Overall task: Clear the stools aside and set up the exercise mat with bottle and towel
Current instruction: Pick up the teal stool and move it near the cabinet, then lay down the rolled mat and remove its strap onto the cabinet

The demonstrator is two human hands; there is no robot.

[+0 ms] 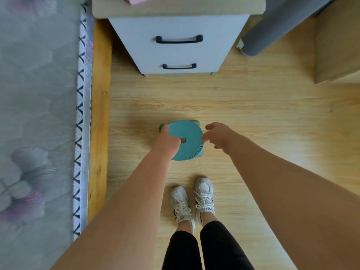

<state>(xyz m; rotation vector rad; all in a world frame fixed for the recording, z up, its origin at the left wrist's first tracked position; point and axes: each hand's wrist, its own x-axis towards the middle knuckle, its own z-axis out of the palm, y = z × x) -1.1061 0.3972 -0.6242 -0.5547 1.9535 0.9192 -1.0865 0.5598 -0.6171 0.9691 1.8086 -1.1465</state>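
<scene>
Head view: the teal stool stack [188,133] stands on the floor [253,106]. The left hand [167,138] lies over its left rim, grip unclear, and the right hand [218,136] hovers loosely spread beside the right rim. Better to clasp both rims evenly and lift level.

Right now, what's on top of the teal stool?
Only the left hand, across the left side of the stool; the seat beneath it is hidden. The right hand is at the right rim, contact unclear.
</scene>
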